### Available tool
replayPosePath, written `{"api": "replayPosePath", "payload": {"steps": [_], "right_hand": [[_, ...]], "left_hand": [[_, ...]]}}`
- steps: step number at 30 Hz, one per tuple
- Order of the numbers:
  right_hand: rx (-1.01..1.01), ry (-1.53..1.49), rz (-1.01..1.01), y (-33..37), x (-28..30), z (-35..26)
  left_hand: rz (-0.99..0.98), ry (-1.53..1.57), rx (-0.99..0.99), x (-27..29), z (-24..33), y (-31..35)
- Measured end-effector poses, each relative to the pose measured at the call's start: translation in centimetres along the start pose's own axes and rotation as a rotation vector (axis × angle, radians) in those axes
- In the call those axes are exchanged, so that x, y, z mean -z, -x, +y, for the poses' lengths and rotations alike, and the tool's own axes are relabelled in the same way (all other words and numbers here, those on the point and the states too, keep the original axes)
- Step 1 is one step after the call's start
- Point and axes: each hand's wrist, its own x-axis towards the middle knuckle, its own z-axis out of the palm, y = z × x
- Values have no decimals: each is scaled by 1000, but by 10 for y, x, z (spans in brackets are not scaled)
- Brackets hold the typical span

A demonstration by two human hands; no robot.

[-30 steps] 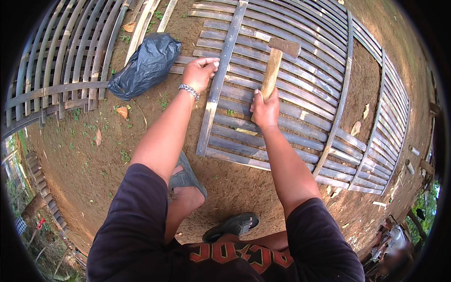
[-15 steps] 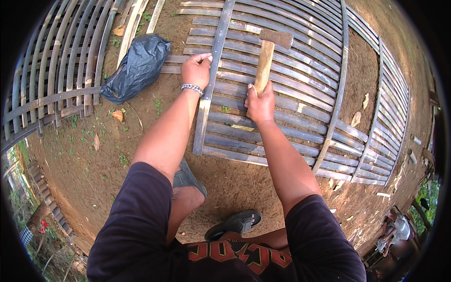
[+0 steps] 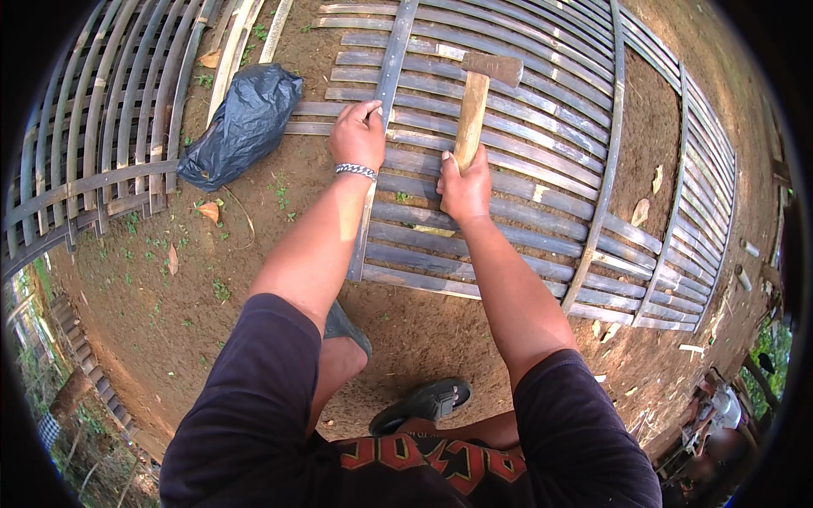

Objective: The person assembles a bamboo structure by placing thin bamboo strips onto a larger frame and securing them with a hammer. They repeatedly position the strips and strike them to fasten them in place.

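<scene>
My right hand (image 3: 465, 188) is wrapped round the wooden handle of a hatchet (image 3: 471, 118). Its rusty metal head is raised over a bamboo slat panel (image 3: 508, 182) on the ground. On the panel's left crosspiece (image 3: 395, 63), a long flat strip laid across the slat ends, rests my left hand (image 3: 358, 135). The thumb and fingers there are pinched together, and whatever they hold is too small to make out. A chain bracelet circles that wrist.
Left of my hands a black plastic bag (image 3: 243, 127) lies on bare soil. Another slatted bamboo panel (image 3: 102, 127) stands at the far left. My sandalled foot (image 3: 421, 405) is just below the near panel edge. Cluttered items (image 3: 711, 419) sit at the lower right.
My left hand has shifted slightly right and nearer me along the crosspiece, its fingers still pinched. The hatchet stays in my right hand at nearly the same place.
</scene>
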Motion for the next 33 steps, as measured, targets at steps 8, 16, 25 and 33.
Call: {"api": "replayPosePath", "payload": {"steps": [8,16,25,33], "right_hand": [[-17,-19,-7,-1,-1,0],[-14,-47,-17,-2,-1,2],[195,413,-186,8,17,-5],[426,748,-337,29,27,-40]], "left_hand": [[101,-43,145,-13,7,7],[120,-54,159,-10,12,11],[76,-22,160,-4,16,9],[64,-23,173,-4,18,10]]}}
